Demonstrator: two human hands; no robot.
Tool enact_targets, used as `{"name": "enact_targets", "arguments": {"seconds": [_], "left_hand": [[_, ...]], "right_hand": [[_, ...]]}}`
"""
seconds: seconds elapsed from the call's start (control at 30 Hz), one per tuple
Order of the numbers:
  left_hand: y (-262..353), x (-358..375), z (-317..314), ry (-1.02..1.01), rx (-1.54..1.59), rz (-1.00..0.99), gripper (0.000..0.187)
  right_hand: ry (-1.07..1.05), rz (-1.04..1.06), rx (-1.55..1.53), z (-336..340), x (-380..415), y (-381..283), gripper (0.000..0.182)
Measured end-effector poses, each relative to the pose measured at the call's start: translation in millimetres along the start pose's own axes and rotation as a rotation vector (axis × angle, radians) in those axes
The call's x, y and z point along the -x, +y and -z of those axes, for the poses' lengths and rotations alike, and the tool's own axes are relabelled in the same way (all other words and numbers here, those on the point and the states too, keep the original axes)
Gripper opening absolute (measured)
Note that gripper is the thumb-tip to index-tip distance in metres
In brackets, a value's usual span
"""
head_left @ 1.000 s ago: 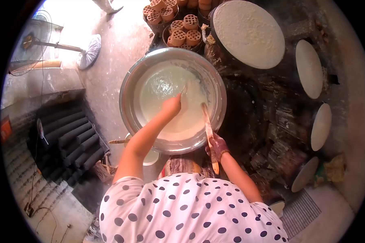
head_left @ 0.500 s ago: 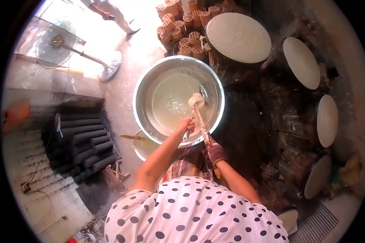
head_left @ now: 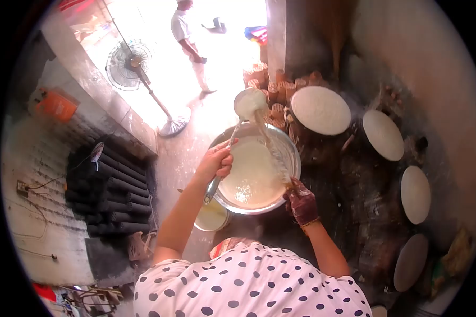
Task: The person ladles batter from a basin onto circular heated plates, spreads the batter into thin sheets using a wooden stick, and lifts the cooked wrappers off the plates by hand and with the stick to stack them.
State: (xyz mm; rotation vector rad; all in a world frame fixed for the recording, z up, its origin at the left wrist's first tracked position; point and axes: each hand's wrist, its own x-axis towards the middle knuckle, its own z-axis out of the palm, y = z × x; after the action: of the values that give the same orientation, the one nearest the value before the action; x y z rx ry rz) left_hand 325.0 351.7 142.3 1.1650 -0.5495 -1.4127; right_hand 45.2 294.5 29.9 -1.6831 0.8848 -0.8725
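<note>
My bare left hand [head_left: 216, 161] is closed round the handle of a metal ladle [head_left: 250, 103], whose bowl is raised over the far rim of a large metal basin [head_left: 297, 168] and holds pale batter. My right hand [head_left: 302, 203], in a dark red glove, grips a batter-coated stick [head_left: 272, 143] near the basin's right edge. The stick's far end meets the ladle's bowl. Pale liquid batter [head_left: 251, 177] lies in the basin. The fingers of my gloved hand are partly hidden.
Several round pale-topped pans [head_left: 321, 110] curve along the right. Perforated clay cylinders [head_left: 278, 111] stand behind the basin. Black cylinders [head_left: 124, 185] are stacked left, near a standing fan [head_left: 128, 64]. A smaller bucket [head_left: 212, 217] sits beside the basin. A person [head_left: 186, 37] stands in the background.
The view has tilted up, showing more of the person in the background. My left hand has lifted the ladle up and forward out of the basin; the stick has risen with it.
</note>
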Motion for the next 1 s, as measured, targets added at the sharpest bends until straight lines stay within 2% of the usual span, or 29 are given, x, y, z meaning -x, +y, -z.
{"name": "enact_targets", "arguments": {"seconds": [0.03,0.07,0.1,0.17,0.2,0.23,0.3,0.33,0.37,0.43,0.47,0.5,0.57,0.63,0.67,0.7,0.77,0.8,0.87,0.9,0.97,1.0], "left_hand": [[11,4,5,0.022,-0.039,-0.020,0.035],[10,-3,22,0.012,-0.073,-0.034,0.032],[5,-19,38,0.009,-0.075,-0.035,0.032],[-16,-61,78,-0.103,0.161,0.224,0.029],[-36,-88,99,-0.225,0.674,0.449,0.028],[-45,-96,98,-0.161,0.717,0.466,0.029],[-67,-93,94,-0.075,0.575,0.381,0.028],[-71,-86,98,-0.147,0.432,0.282,0.030],[-81,-73,102,-0.213,0.291,0.178,0.031],[-106,-52,97,-0.134,0.241,0.078,0.033],[-109,-50,90,-0.080,0.291,0.188,0.032],[-118,-58,91,-0.135,0.419,0.263,0.031],[-126,-82,91,-0.130,0.840,0.496,0.022],[-135,-83,89,-0.222,1.035,0.541,0.023],[-139,-75,89,-0.300,0.728,0.368,0.024],[-139,-65,84,-0.262,0.430,0.203,0.025],[-136,-44,62,-0.144,0.133,0.092,0.031],[-136,-55,57,-0.147,0.132,0.095,0.031],[-140,-79,49,-0.154,0.641,0.475,0.038],[-146,-82,45,-0.151,0.634,0.482,0.038],[-157,-93,32,-0.205,0.378,0.380,0.042],[-140,-72,13,-0.183,0.116,0.269,0.041]], "right_hand": [[0.099,0.250,0.119,1,-3,-7,0.036],[0.241,0.423,0.415,-2,-10,3,0.033],[0.245,0.425,0.415,-8,-15,0,0.033],[0.228,0.278,0.722,-21,-19,-2,0.036],[0.189,0.200,0.752,-31,-22,26,0.039],[0.182,0.174,0.758,-37,-10,43,0.039],[0.130,0.158,0.802,-39,-3,60,0.039],[0.172,0.208,0.760,-34,6,60,0.039],[0.182,0.171,0.683,-30,16,43,0.040],[0.189,0.202,0.747,-26,23,40,0.041],[0.195,0.208,0.751,-29,17,43,0.041],[0.192,0.223,0.714,-35,14,51,0.042],[0.184,0.226,0.669,-42,22,66,0.042],[0.104,0.126,0.765,-35,28,79,0.043],[0.107,0.137,0.796,-28,34,61,0.044],[0.138,0.112,0.768,-21,41,55,0.046],[0.198,0.157,0.755,-11,49,55,0.051],[0.201,0.153,0.756,-9,48,61,0.051],[0.193,0.077,0.787,-9,49,79,0.054],[0.197,0.070,0.782,-7,58,84,0.054],[0.184,-0.038,0.829,7,67,93,0.055],[0.216,-0.050,0.832,17,63,100,0.055]]}}
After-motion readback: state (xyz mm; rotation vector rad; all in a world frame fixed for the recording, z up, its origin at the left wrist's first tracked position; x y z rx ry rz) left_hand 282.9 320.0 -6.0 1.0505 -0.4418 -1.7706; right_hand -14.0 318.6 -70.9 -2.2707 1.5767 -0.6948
